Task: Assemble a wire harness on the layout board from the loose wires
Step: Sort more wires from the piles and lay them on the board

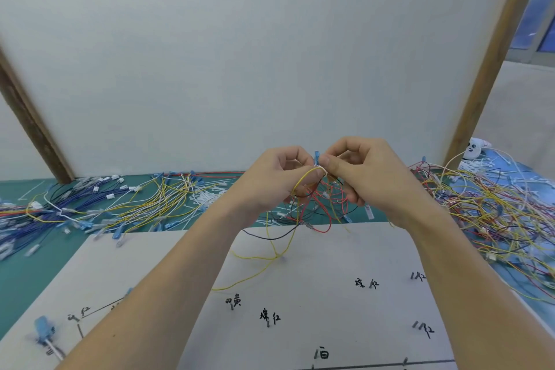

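My left hand (271, 180) and my right hand (369, 177) meet above the far edge of the white layout board (330, 303). Both pinch a small bundle of wires (318, 201) at one spot. A blue terminal (316, 157) sticks up between my fingertips, with a white tie looped just below it. Yellow, red and black wires hang from the bundle down onto the board, and one yellow wire (255, 275) trails across it. The board carries handwritten labels and short pegs (268, 323).
A heap of blue, yellow and white wires (99, 204) lies on the green mat at left. A tangled yellow and red wire pile (495, 213) fills the right. A blue connector (44, 330) sits at the board's near left corner. A white panel stands behind.
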{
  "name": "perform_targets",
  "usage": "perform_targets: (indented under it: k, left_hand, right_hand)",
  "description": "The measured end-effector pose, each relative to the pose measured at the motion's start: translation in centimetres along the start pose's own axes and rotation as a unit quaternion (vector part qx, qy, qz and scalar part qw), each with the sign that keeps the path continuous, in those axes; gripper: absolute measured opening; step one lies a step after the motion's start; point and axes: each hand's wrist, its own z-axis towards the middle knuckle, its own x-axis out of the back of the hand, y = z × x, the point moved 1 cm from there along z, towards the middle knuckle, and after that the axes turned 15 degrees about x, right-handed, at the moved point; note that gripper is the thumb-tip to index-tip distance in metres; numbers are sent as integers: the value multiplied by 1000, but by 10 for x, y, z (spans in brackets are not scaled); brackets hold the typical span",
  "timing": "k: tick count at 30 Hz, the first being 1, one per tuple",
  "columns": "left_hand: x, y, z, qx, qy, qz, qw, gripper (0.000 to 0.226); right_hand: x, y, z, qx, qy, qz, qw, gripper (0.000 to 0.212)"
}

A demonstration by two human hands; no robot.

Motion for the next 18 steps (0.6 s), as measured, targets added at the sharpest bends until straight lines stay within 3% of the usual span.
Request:
perform_targets:
  k: [9,15,18]
  left_hand:
    - [3,-3,3,47,-46,-180,981,13]
    - [5,-2,4,57,-54,-229,970,7]
    - [7,-2,4,68,-60,-239,967,8]
  right_hand:
    - [18,-11,-3,16,-61,18,998,7]
    - [20,-8,1,43,-26,-181,982,7]
    - [16,-5,0,6,-39,-70,997,8]
